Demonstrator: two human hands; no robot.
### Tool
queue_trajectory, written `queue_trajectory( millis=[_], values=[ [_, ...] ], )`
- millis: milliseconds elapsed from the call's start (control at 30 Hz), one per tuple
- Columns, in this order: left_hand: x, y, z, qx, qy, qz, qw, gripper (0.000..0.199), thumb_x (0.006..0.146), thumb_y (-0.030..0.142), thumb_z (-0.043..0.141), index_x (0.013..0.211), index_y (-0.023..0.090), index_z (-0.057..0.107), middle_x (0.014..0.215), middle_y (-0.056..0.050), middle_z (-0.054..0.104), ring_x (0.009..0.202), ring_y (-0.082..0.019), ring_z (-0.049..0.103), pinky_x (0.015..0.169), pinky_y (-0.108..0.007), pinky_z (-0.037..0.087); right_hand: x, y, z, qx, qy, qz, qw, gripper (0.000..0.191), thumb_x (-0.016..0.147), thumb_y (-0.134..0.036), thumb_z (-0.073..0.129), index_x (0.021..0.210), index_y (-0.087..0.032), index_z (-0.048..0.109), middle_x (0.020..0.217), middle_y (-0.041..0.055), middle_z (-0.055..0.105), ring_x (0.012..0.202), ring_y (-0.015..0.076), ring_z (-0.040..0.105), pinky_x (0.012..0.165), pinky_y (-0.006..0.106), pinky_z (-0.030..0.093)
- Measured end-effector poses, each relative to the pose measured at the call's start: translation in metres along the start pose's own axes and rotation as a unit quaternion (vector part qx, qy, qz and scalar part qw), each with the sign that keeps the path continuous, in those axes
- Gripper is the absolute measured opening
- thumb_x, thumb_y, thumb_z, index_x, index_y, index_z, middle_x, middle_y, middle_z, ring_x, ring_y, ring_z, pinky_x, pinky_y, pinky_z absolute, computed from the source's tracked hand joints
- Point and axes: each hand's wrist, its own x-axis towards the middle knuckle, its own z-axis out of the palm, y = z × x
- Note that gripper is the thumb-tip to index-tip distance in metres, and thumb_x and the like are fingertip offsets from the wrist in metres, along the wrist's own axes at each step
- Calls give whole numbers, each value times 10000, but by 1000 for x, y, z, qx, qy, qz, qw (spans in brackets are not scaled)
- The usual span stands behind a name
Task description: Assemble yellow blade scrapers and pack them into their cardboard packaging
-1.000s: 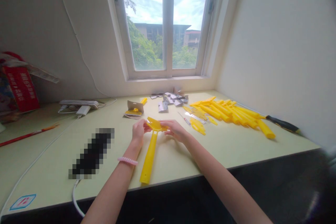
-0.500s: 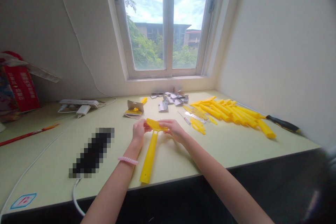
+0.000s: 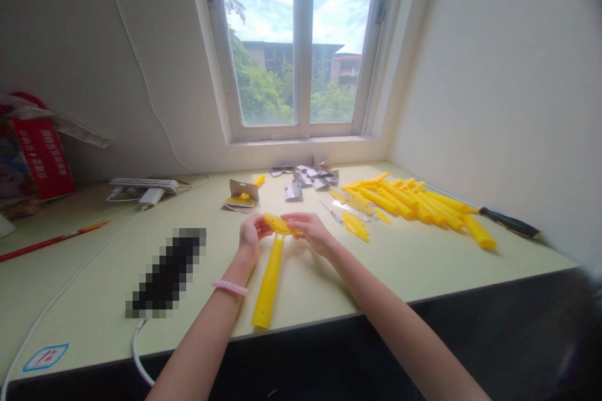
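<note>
A yellow scraper (image 3: 269,279) points its long handle toward the table's front edge, its wide head at the far end. My left hand (image 3: 251,233) grips the left end of that head, with a pink coil band on the wrist. At the right end, my right hand (image 3: 310,232) has its fingers closed on the head too. A flat yellow piece with a rounded outline (image 3: 274,222) shows on top of the head between my hands. My fingers hide the undersides and both ends.
Yellow scraper handles (image 3: 414,203) are heaped at the right, beside a black-handled tool (image 3: 510,223). Flat yellow plates (image 3: 355,225), a small screwdriver (image 3: 332,212) and silver metal pieces (image 3: 294,190) lie nearer the middle. A packaged scraper (image 3: 242,195), a blurred-out dark object (image 3: 167,272) and a power strip (image 3: 143,185) are left.
Both hands stay at the scraper's head. The top of the head looks rounder now, where a straighter edge showed before. The whole view has shifted slightly.
</note>
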Motion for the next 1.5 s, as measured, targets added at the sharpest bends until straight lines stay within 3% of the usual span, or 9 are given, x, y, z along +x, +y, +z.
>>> queue_trajectory(
  millis=[300,467,600,800,900,1000,1133,1233,1500],
  values=[
    [-6,5,5,1,-47,-10,999,200,646,310,538,714,131,596,644,-23,636,526,-105,568,529,-218,429,2,1,-1,22,31,-23,999,338,558,-298,677,859,-149,707,772,65,666,627,115,507,537,242,334],
    [-15,3,9,41,-156,-50,986,352,712,454,537,834,129,589,757,-70,642,561,-132,599,539,-249,473,4,1,-2,31,49,-39,998,331,552,-297,686,844,-143,707,726,56,662,585,104,491,525,240,333],
    [-21,-1,13,75,-227,-59,969,382,708,415,581,972,144,532,777,-78,636,518,-147,604,523,-292,495,5,3,-5,27,40,-48,998,345,558,-308,686,858,-138,699,621,29,634,534,98,486,518,244,339],
    [-23,2,18,88,-279,-48,955,269,736,330,463,889,114,508,554,-30,580,323,-94,473,313,-188,318,5,6,-4,14,24,-40,999,370,538,-286,706,872,-129,689,679,39,649,545,97,516,540,246,381],
    [-19,3,17,92,-268,-26,959,211,704,298,448,795,116,501,492,-11,547,285,-78,420,300,-188,268,8,7,-4,-17,8,-36,999,395,606,-301,663,973,-152,667,782,52,665,603,107,552,590,253,415],
    [-12,2,14,87,-227,-6,970,176,685,298,436,750,137,466,469,1,530,275,-77,394,296,-196,239,15,9,-13,-119,77,-63,988,364,703,-302,560,1032,-177,651,819,54,674,649,125,566,645,273,435],
    [-4,0,10,71,-159,10,985,138,674,285,424,734,162,412,482,-1,538,283,-72,382,300,-195,219,24,13,-34,-332,201,-117,914,239,698,-188,504,825,-202,706,855,39,685,705,150,566,720,286,428],
    [-3,-2,9,62,-146,9,987,132,677,281,432,740,177,381,491,5,544,289,-74,391,307,-194,230,26,17,-41,-408,186,-104,888,191,651,-147,519,696,-185,701,752,44,679,687,161,565,682,273,416],
    [-2,-5,9,71,-150,-8,986,122,700,273,424,755,174,379,496,0,550,286,-78,403,300,-193,238,19,22,-29,-455,144,-127,870,116,624,-203,558,646,-180,670,727,52,653,669,152,542,622,252,383]
  ],
)
